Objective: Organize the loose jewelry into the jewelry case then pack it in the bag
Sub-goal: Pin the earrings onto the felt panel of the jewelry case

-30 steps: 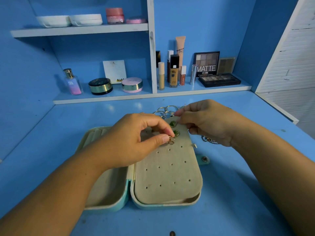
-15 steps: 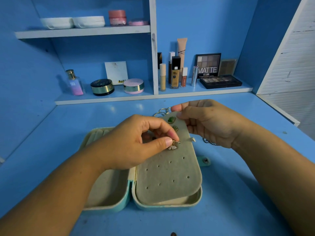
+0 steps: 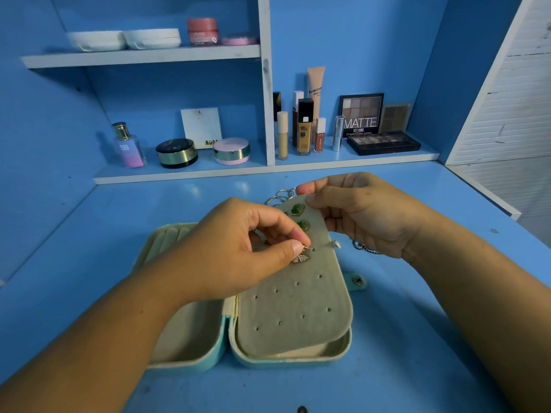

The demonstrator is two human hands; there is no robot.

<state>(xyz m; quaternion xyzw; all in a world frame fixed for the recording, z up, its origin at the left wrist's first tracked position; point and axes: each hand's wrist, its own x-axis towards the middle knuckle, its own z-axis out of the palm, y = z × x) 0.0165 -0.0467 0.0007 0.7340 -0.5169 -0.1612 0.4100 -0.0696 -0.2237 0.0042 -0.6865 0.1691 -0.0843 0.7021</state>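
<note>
Perfume bottle (image 3: pixel 128 146), compacts (image 3: pixel 176 152), eyeshadow palette (image 3: pixel 383 142) on blue shelf (image 3: pixel 357 160)

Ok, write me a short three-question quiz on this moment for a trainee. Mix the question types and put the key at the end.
1. True or false: two green earrings already sit on the perforated panel.
2. Multiple choice: the left hand pinches A) a gold earring, B) a wristwatch, C) a hairpin.
3. Fill in: the jewelry case lies ____ on the desk, while the right hand holds the panel's far end.

Key: 1 true; 2 A; 3 open.
</note>
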